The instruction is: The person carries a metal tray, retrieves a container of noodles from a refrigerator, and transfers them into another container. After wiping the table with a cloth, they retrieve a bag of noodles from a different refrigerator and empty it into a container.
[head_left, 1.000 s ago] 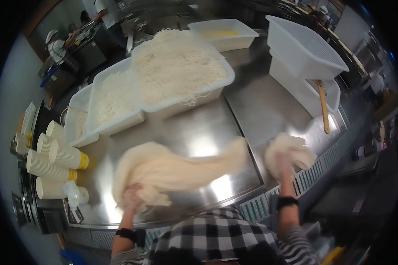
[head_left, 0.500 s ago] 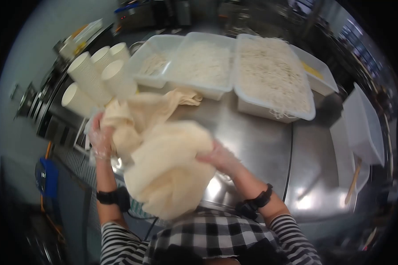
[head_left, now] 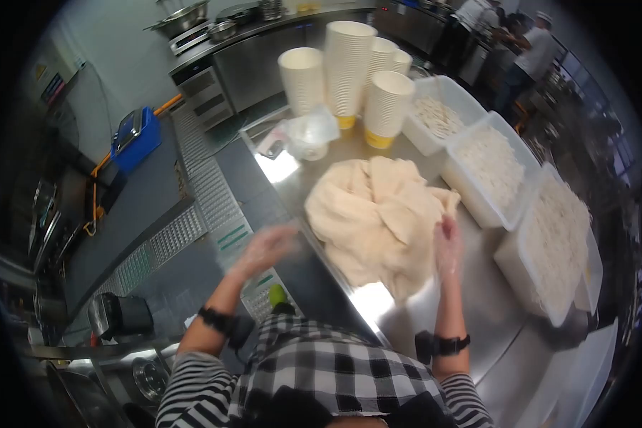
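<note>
Cloth [head_left: 371, 217] lies bunched on counter [head_left: 492, 299], close to edge; hard pull toward left hand [head_left: 267, 250] could drag it off, shove other way could bump tub [head_left: 469, 194]. I see left hand off cloth, blurred fingers extended, released. Right hand [head_left: 447, 250] reaches forward beside cloth; grasp, cannot tell.

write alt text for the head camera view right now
A crumpled cream cloth lies on a stainless steel table, the person's right hand at its edge and the blurred left hand apart from it. Stacked paper cups stand beyond, with plastic tubs of noodles to the right.
</note>
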`<state>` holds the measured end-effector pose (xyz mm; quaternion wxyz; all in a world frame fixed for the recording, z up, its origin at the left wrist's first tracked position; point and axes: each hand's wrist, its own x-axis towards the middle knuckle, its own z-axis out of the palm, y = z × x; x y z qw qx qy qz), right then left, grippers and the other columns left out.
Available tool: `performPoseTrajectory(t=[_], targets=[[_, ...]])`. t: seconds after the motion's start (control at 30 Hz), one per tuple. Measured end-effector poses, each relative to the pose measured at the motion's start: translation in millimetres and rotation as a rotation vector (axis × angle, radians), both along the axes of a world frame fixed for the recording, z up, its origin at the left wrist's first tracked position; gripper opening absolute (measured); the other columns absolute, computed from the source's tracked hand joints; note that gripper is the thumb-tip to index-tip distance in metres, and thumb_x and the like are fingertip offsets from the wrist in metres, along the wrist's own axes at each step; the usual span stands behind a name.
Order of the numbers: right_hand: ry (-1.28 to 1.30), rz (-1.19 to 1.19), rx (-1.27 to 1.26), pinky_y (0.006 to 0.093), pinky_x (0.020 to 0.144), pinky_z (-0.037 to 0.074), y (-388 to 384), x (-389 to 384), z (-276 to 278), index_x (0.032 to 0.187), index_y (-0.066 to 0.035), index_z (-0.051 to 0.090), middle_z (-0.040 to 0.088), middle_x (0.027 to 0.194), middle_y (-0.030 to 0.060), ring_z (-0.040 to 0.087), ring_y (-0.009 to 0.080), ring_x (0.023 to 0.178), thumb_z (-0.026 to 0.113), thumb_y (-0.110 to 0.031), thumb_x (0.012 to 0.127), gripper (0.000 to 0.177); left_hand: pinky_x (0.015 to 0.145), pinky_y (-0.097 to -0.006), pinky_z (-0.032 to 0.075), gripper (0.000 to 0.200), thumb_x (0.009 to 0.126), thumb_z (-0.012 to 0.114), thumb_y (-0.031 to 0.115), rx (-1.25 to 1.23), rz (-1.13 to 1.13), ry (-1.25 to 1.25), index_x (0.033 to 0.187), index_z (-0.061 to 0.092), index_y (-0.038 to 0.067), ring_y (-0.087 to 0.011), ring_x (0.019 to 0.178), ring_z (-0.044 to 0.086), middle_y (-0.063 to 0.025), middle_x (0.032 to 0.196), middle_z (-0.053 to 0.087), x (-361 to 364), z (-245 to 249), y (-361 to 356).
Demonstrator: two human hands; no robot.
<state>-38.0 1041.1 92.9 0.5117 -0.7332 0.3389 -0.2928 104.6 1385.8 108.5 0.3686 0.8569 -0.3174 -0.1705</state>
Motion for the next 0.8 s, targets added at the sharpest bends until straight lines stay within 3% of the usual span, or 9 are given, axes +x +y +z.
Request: performPoseTrajectory(t=[0.17, 0.3, 0.37, 0.43, 0.47, 0.57, 0.63, 0.73, 0.8], targets=[[0.254, 0.74, 0.482, 0.0216, 0.07, 0.044, 147, 67, -24, 0.107, -0.002, 0.051, 0.056, 0.083, 0.0025, 0.052, 0.0084, 0.076, 0.055, -0.012, 0.078, 0.031, 0.068, -0.0285, 0.045, 0.042, 0.07, 0.062, 0.024, 0.048, 0.723, 0.302, 0.106, 0.053, 0.003, -0.0169, 0.08, 0.054, -0.0089, 0.095, 0.057, 9, -81, 235], [0.657, 1.113, 0.198, 0.0306, 0.08, 0.043, 248, 144, -37, 0.113, -0.001, 0.047, 0.056, 0.103, 0.0139, 0.054, 0.0227, 0.092, 0.052, -0.018, 0.079, 0.038, 0.058, -0.0239, 0.044, 0.041, 0.07, 0.062, 0.024, -0.002, 1.083, 0.454, 0.105, 0.053, 0.004, -0.0114, 0.074, 0.053, -0.0044, 0.088, 0.056, 40, -67, 333], [0.671, 1.192, -0.003, 0.029, 0.08, 0.043, 279, 187, -20, 0.114, -0.002, 0.047, 0.055, 0.106, 0.0137, 0.054, 0.0206, 0.092, 0.051, -0.017, 0.08, 0.038, 0.065, -0.0259, 0.044, 0.041, 0.071, 0.062, 0.022, -0.024, 1.088, 0.441, 0.105, 0.053, 0.002, -0.0142, 0.076, 0.054, -0.0072, 0.089, 0.057, 78, -59, 337], [0.672, 1.077, 0.35, 0.0289, 0.078, 0.043, 299, 232, -6, 0.115, -0.002, 0.046, 0.056, 0.102, 0.0127, 0.055, 0.0189, 0.088, 0.051, -0.015, 0.08, 0.037, 0.071, -0.0278, 0.044, 0.04, 0.072, 0.061, 0.021, -0.002, 1.088, 0.452, 0.105, 0.052, -0.001, -0.0169, 0.078, 0.056, -0.01, 0.09, 0.058, 113, -49, 339], [0.54, 0.943, 0.453, 0.0289, 0.076, 0.044, 299, 246, -17, 0.114, -0.001, 0.046, 0.057, 0.098, 0.0109, 0.055, 0.0175, 0.085, 0.05, -0.014, 0.08, 0.036, 0.072, -0.0279, 0.044, 0.04, 0.072, 0.06, 0.021, -0.017, 0.941, 0.431, 0.105, 0.053, 0.0, -0.017, 0.079, 0.056, -0.01, 0.091, 0.058, 136, -55, 335], [0.338, 0.587, 0.063, 0.0297, 0.072, 0.043, 274, 299, -30, 0.107, -0.003, 0.051, 0.058, 0.089, 0.0127, 0.056, 0.0198, 0.08, 0.052, -0.016, 0.077, 0.032, 0.074, -0.0281, 0.045, 0.038, 0.074, 0.058, 0.021, -0.063, 0.601, 0.439, 0.105, 0.053, 0.001, -0.0162, 0.084, 0.054, -0.0093, 0.092, 0.058, 210, -63, 297], [0.435, 0.443, -0.076, 0.031, 0.069, 0.043, 256, 335, -32, 0.102, -0.001, 0.052, 0.058, 0.086, 0.0164, 0.057, 0.0236, 0.077, 0.051, -0.016, 0.076, 0.03, 0.074, -0.0284, 0.044, 0.037, 0.075, 0.057, 0.022, -0.074, 0.454, 0.463, 0.105, 0.053, 0.001, -0.0162, 0.085, 0.054, -0.0097, 0.093, 0.058, 261, -51, 258], [0.612, 0.217, -0.101, 0.0337, 0.064, 0.043, 223, 386, -94, 0.096, 0.0, 0.051, 0.057, 0.078, 0.0171, 0.057, 0.026, 0.071, 0.05, -0.016, 0.074, 0.027, 0.074, -0.0259, 0.044, 0.037, 0.077, 0.056, 0.023, -0.148, 0.217, 0.532, 0.107, 0.051, 0.001, -0.0141, 0.085, 0.053, -0.0069, 0.094, 0.056, 342, -49, 220], [0.68, 0.333, 0.161, 0.0299, 0.058, 0.046, 202, 417, -161, 0.09, 0.002, 0.055, 0.056, 0.072, 0.0109, 0.056, 0.0188, 0.068, 0.049, -0.009, 0.074, 0.02, 0.071, -0.0241, 0.045, 0.037, 0.079, 0.056, 0.025, -0.188, 0.1, 0.591, 0.109, 0.05, 0.004, -0.0123, 0.086, 0.052, -0.0036, 0.095, 0.055, 404, -51, 206]])
